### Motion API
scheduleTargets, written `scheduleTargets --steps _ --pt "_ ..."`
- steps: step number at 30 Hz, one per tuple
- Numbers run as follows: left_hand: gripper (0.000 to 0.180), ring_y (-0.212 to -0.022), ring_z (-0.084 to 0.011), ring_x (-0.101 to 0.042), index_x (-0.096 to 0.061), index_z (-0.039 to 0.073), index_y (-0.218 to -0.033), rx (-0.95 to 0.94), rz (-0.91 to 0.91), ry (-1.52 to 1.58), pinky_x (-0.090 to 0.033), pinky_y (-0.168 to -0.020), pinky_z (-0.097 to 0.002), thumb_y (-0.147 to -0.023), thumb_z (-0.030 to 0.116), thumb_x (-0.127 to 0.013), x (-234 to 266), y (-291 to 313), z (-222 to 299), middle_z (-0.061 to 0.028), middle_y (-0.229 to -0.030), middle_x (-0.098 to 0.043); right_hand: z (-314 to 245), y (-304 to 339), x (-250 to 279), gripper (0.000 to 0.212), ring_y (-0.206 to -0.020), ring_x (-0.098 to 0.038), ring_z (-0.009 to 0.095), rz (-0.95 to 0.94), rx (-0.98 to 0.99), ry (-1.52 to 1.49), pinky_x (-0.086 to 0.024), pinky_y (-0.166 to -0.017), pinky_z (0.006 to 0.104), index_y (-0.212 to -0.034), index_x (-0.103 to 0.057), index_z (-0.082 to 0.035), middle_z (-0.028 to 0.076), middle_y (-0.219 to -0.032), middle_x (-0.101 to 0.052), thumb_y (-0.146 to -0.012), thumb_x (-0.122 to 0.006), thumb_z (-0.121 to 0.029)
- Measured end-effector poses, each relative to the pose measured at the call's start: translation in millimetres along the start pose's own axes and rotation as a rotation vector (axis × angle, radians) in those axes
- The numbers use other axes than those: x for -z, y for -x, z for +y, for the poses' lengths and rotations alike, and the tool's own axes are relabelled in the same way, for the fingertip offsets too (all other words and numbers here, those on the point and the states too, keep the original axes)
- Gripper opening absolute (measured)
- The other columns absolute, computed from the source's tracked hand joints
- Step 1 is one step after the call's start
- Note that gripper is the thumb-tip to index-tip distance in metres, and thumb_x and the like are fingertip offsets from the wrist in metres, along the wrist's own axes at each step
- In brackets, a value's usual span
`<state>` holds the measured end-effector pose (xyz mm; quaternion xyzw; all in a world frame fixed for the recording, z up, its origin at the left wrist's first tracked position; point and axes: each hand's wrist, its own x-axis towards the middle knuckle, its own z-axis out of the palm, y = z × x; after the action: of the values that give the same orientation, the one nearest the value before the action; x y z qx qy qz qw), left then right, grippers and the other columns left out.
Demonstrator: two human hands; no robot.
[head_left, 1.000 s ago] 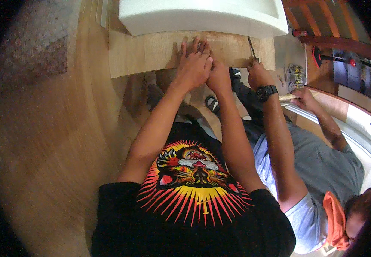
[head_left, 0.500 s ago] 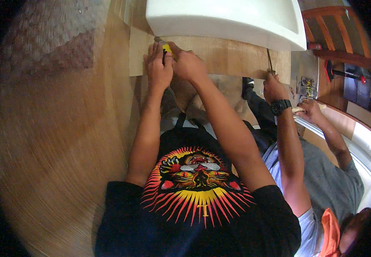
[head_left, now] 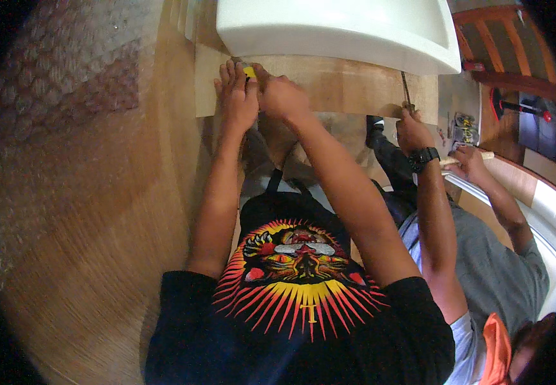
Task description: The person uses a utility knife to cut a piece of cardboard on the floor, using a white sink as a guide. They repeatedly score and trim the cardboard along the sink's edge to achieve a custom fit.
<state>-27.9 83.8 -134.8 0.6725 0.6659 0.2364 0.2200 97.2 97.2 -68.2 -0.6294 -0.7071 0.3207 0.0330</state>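
Observation:
Under the front rim of a white basin (head_left: 336, 38), my two hands meet at the left part of a pale wooden panel (head_left: 329, 80). A small yellow-and-black tool (head_left: 249, 72) sits between them, mostly covered, so its kind cannot be made out. My left hand (head_left: 236, 99) has its fingers pressed along the tool's left side, their tips near the basin's lower corner. Closed around the other side is my right hand (head_left: 282, 96), thumb toward the basin.
At right, a co-worker's hand (head_left: 414, 131) with a black watch holds a thin screwdriver-like tool (head_left: 407, 93) against the panel. Their other hand (head_left: 470, 163) grips a pale wooden stick (head_left: 488, 156). Bubble wrap (head_left: 66, 83) covers a wooden surface (head_left: 98, 256) at left. A slatted wooden piece (head_left: 496, 45) stands far right.
My hands stay at nearly the same spot, and less of the yellow tool shows between them. The co-worker's far hand has shifted slightly along the wooden stick, more of which shows.

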Motion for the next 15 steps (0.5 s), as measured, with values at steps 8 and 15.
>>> scheduleTargets --steps 8,15 --pt "0.057 -0.142 -0.0361 -0.022 -0.036 -0.004 -0.14 -0.08 -0.094 -0.084 -0.01 -0.113 -0.0588 -0.095 0.031 -0.042 -5.6 -1.1 7.0 -0.023 -0.149 -0.031 16.9 5.0 -14.6 0.056 -0.091 -0.065 0.039 0.035 -0.128 -0.044 -0.051 -0.078 0.052 -0.142 -0.04 -0.022 0.022 -0.096 -0.067 -0.09 -0.046 -0.04" --pt "0.059 -0.143 -0.0338 -0.017 -0.031 -0.002 -0.143 -0.071 -0.211 -0.155 -0.008 -0.114 -0.058 -0.096 0.033 -0.039 -12.5 -4.3 25.6 -0.0208 -0.151 -0.025 38.6 4.3 -17.2 0.056 -0.092 -0.065 0.04 0.086 -0.161 -0.06 -0.051 -0.078 0.0551 -0.143 -0.037 -0.026 0.022 -0.101 -0.066 -0.091 -0.043 -0.046"
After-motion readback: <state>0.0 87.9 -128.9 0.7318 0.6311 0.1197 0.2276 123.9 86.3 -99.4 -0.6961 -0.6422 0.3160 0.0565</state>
